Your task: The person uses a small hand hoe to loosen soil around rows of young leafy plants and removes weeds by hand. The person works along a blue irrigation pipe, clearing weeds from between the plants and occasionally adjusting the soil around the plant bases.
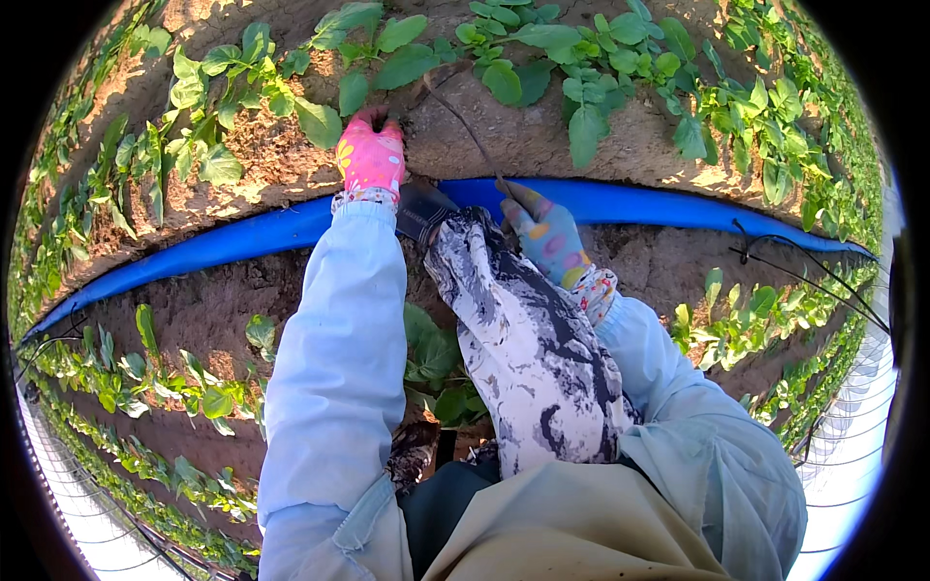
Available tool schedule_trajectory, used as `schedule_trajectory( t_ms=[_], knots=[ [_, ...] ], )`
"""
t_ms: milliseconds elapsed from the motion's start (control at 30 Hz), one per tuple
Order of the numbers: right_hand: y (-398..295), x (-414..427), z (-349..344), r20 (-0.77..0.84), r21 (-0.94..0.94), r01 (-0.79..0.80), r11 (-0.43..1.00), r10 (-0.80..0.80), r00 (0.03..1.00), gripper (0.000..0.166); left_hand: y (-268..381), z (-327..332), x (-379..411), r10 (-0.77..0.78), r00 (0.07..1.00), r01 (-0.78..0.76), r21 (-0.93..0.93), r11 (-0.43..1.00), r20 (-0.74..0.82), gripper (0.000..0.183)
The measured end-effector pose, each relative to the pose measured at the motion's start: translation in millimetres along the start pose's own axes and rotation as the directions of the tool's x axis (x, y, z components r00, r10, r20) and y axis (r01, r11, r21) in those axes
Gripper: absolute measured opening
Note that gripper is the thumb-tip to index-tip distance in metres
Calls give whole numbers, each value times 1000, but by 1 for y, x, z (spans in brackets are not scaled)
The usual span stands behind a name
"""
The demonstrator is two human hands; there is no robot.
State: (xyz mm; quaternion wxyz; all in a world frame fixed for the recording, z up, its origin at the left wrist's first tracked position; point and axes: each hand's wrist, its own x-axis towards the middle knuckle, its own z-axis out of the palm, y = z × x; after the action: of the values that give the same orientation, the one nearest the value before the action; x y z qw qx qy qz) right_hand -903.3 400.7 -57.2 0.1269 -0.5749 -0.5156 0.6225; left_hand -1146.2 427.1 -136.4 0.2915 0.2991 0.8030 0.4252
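Observation:
My left hand (pixel 370 156), in a pink flowered glove, reaches down to the soil beside a leafy plant (pixel 318 123). Its fingertips are in shadow, and whether they hold anything cannot be told. My right hand (pixel 545 229), in a pale glove with coloured spots, is closed around a thin, dark, stick-like handle (pixel 468 127). The handle slants up and left to a brownish end by the soil near the leaves; its exact kind is unclear. A blue flat hose (pixel 632 203) passes behind both hands. My foot in a dark shoe (pixel 421 210) stands between them, below a patterned trouser leg (pixel 527 348).
Rows of leafy green plants (pixel 585 65) grow in soil above the hose, and more plants (pixel 755 319) grow below it at right and left. Thin black cords (pixel 806 269) lie near the hose's right end. Pale sheeting (pixel 846 450) with dark lines borders the lower right.

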Motion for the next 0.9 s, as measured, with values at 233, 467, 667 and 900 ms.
schedule_trajectory(
  t_ms=[233, 467, 667, 900],
  knots=[
    [10, 5, -1, 1, -93, 23, 995, -23, 1000, 37, 12, -15, -3, 201, 954, -285, 470, 836, 222, 31],
    [1, 3, -1, 0, -172, 57, 983, -58, 998, 37, 9, -17, 4, 174, 952, -286, 529, 799, 251, 32],
    [5, 4, -2, -5, -84, 35, 996, -35, 999, 37, 5, -14, 14, 35, 986, -104, 442, 891, 161, 33],
    [2, 3, -3, 6, -109, 16, 994, -16, 1000, 38, 2, -20, 10, 173, 960, -258, 454, 853, 221, 34]
  ],
)
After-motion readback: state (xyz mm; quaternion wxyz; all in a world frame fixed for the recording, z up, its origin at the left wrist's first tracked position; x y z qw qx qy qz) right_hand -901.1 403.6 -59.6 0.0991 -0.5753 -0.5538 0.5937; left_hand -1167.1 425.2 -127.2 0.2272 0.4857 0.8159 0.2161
